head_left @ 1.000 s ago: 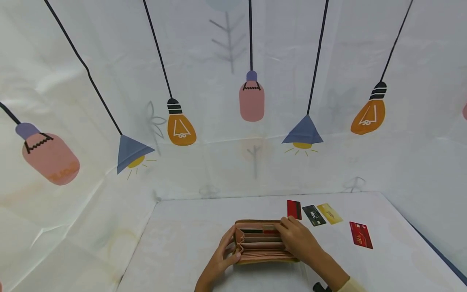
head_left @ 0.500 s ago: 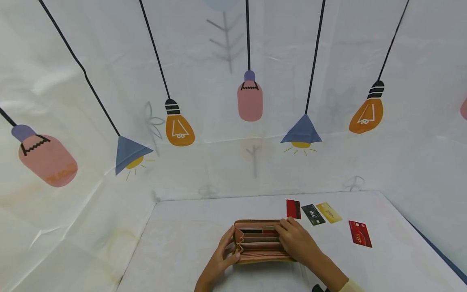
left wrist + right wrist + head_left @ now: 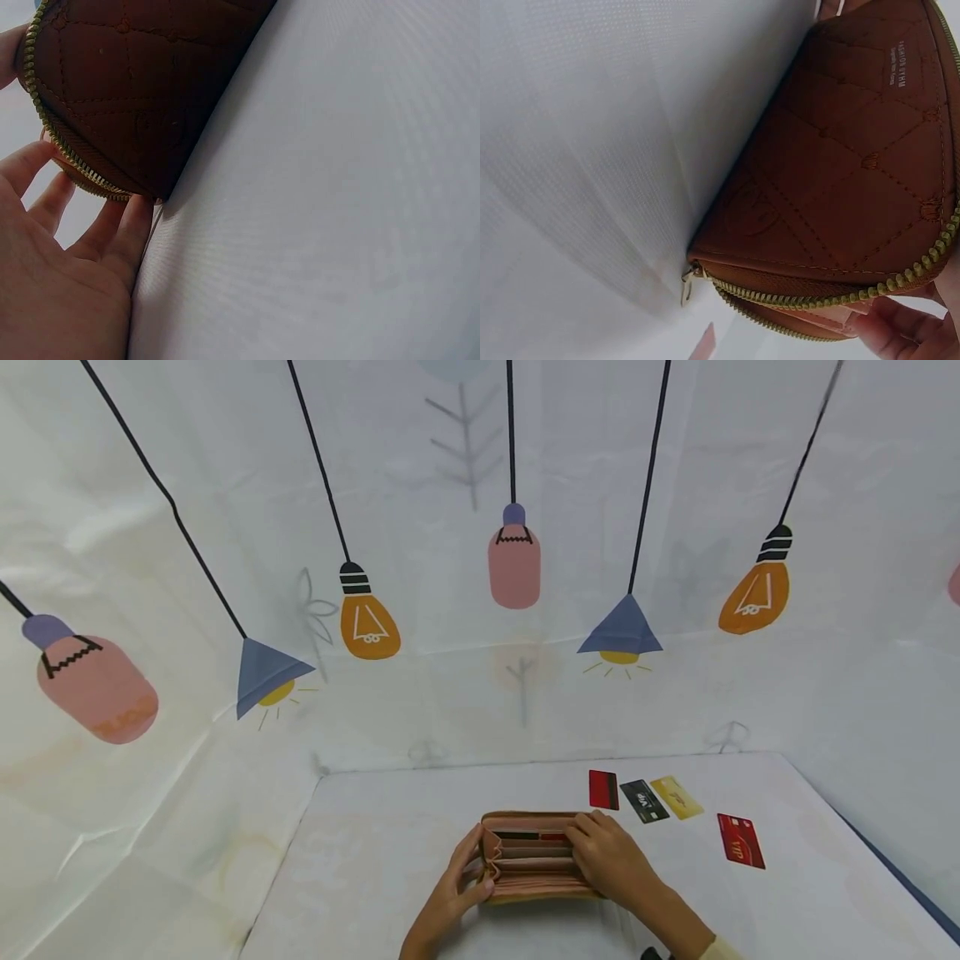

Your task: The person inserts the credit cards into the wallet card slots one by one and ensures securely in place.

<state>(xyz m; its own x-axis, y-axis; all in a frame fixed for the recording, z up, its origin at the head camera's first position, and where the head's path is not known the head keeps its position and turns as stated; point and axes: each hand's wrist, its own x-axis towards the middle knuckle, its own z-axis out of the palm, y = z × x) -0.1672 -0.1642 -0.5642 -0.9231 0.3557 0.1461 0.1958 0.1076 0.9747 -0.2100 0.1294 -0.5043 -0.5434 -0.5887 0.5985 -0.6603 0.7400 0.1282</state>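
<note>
A brown quilted zip-around wallet (image 3: 540, 865) stands unzipped on the white table, its pink pleated compartments facing up. A dark card edge (image 3: 517, 836) and a red card edge (image 3: 552, 837) show in its back slots. My left hand (image 3: 448, 893) grips the wallet's left end, thumb on the front rim and fingers round the side. At the back right corner, my right hand (image 3: 611, 858) curls its fingers over the rim and into the opening. Whether a card lies under those fingertips is hidden. The brass zip teeth (image 3: 900, 281) and the zip pull (image 3: 688, 286) show in the right wrist view.
Behind and right of the wallet lie a red card with a dark stripe (image 3: 603, 790), a black VIP card (image 3: 644, 802), a gold card (image 3: 677, 797) and a red VIP card (image 3: 741, 841). A printed white sheet (image 3: 435, 710) rises behind the table.
My right fingertips have moved slightly down at the wallet's back slot, and a thin pale edge beside them has sunk from sight. My left hand and the loose cards stay put.
</note>
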